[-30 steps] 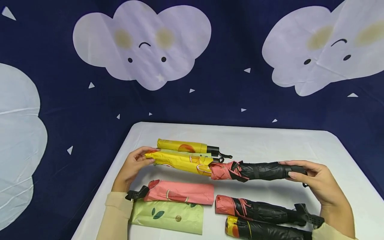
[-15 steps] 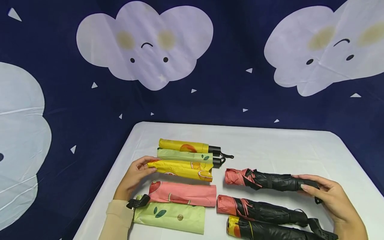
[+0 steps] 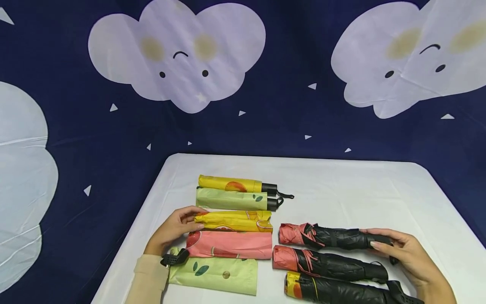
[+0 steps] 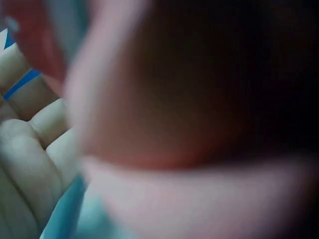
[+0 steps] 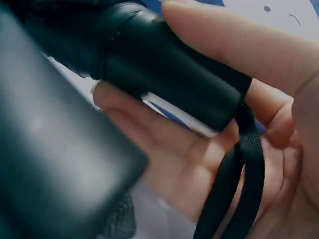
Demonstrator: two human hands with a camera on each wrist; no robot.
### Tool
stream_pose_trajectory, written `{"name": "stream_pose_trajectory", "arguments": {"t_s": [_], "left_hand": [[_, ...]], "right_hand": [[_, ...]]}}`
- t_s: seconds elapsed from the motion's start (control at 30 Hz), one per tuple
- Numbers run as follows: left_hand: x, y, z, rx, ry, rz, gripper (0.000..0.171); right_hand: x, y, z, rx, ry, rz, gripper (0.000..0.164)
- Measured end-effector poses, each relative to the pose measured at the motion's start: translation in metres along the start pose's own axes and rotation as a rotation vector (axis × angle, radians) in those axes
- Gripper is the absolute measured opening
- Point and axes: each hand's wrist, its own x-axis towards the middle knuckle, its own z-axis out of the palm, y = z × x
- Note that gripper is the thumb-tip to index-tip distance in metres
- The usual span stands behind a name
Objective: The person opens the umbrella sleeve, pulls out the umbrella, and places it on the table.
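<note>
Pinching the handle [image 5: 174, 74] at the right end of a pink-and-black folded umbrella [image 3: 339, 237], the right grip [image 3: 408, 251] holds it just beyond two more umbrellas [image 3: 338, 267]; the left grip [image 3: 176, 228] pinches a yellow sleeve [image 3: 233, 221] leftmost.

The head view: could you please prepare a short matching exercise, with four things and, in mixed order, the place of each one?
Things
1. left hand
2. right hand
3. pink cover
4. yellow-tipped umbrella

Places
A. between the flat yellow cover and the front green cover
B. on the black handle of a pink-tipped umbrella
C. lowest in the picture of the three umbrellas on the right
D. at the left end of the flat yellow cover

Pairs: 1-D, 2-B, 3-A, 4-C
</note>
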Motion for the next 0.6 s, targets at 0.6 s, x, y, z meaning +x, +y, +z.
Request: {"name": "stream_pose_trajectory", "arguments": {"t_s": [0.6], "left_hand": [[-0.006, 0.014, 0.003, 0.312, 0.054, 0.014, 0.045]], "right_hand": [[-0.004, -0.025, 0.013, -0.459, -0.036, 0.152, 0.039]]}}
